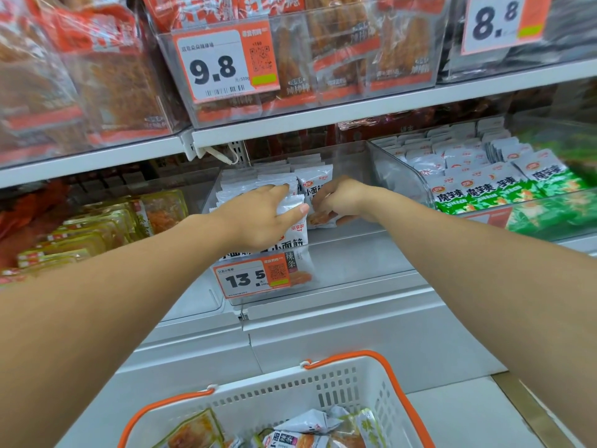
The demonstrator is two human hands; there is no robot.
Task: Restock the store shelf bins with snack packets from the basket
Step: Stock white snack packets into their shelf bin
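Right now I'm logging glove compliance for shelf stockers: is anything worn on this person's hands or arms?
Nothing shows. The left hand and right hand are bare, without gloves, rings or a watch. Both forearms are uncovered as far as the frame shows, with no sleeve edge in view.

1. A price tag marked 9.8 is fixed above the price tag marked 13.5.
2. A price tag marked 8.8 is seen far to the right of the 9.8 tag.
3. A white cable hangs just below the 9.8 tag.

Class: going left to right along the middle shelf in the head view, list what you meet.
Yellow packets → left hand → right hand → green packets.
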